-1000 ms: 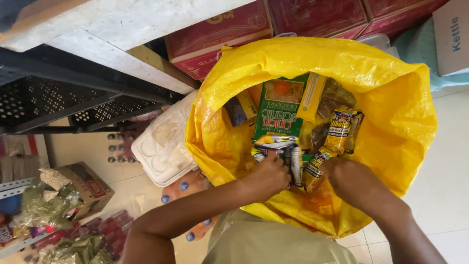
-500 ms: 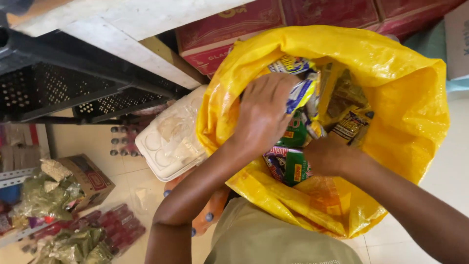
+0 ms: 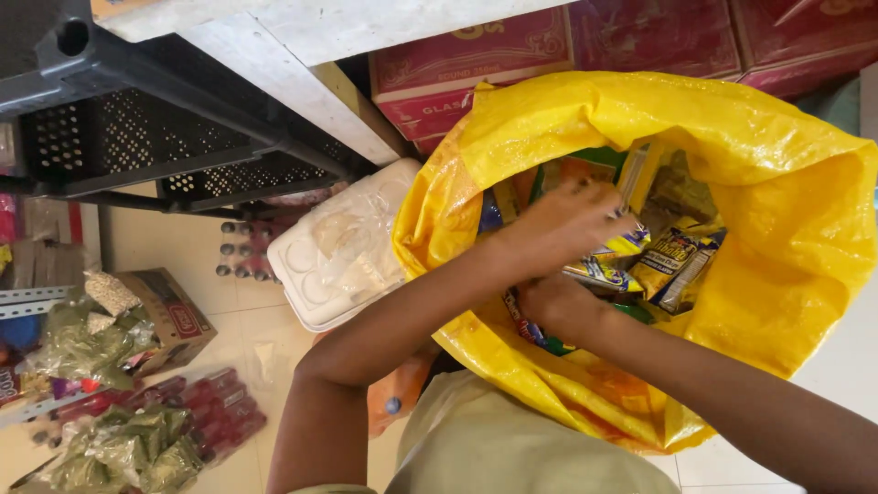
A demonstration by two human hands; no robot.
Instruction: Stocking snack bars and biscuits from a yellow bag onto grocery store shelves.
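Yellow plastic surrounds both hands, which are plunged into the mouth of a big yellow bag [image 3: 786, 229]. The left hand [image 3: 558, 224] reaches in from the near rim, fingers curled down over a bunch of snack packets [image 3: 611, 261] in yellow and blue wrappers; it looks to be gripping them, though the blur keeps the fingertips unclear. The right hand [image 3: 558, 306] sits lower and closer to the body, just under the left, buried among the wrappers at the bag's near wall; whether it holds anything I cannot tell, since the left forearm and the packets cover its fingers.

More packets fill the bag beyond the hands: brown and gold ones [image 3: 681, 261] to the right of the left hand, and a green one [image 3: 594, 160] standing at the back.

Just outside the bag's left wall lies a white foam tray [image 3: 320, 274] wrapped in clear film, touching the bag. Behind it stands a dark perforated plastic crate [image 3: 137, 146] beneath a pale worktop edge [image 3: 302, 91]. Red cardboard boxes [image 3: 476, 64] line the top of the view behind the bag. On the tiled floor [image 3: 247, 329] to the left are a small open carton [image 3: 169, 316], bags of green goods [image 3: 128, 453] and a pack of red bottles [image 3: 206, 407].
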